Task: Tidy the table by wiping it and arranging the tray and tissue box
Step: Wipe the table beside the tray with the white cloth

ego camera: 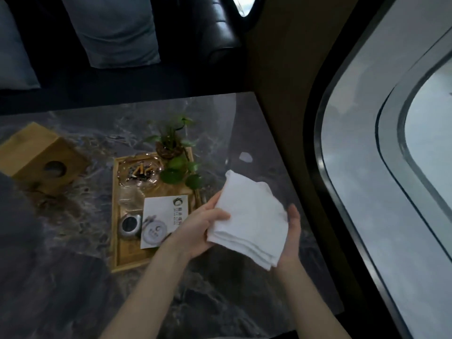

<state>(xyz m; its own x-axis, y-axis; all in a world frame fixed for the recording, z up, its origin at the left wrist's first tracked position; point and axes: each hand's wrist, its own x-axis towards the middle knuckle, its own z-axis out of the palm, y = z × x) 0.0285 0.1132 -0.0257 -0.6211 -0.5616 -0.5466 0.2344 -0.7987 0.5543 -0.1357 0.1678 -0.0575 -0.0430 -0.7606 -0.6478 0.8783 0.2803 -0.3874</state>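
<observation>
A folded white cloth (pixel 249 216) is held above the dark marble table (pixel 220 302), near its right side. My left hand (pixel 195 228) grips the cloth's left edge, thumb on top. My right hand (pixel 292 238) cups it from the right and below. A wooden tray (pixel 116 241) lies on the table to the left of my hands, partly hidden by my left wrist. A wooden tissue box (pixel 41 157) with a round hole stands at the far left of the table.
The tray holds a glass ashtray (pixel 141 174) with cigarette butts, a small potted plant (pixel 173 152), a white card (pixel 163 211), a round tin (pixel 154 232) and a metal pot (pixel 130 225). A curved window (pixel 391 167) runs along the right. Dark seats with grey cushions (pixel 110 30) stand behind the table.
</observation>
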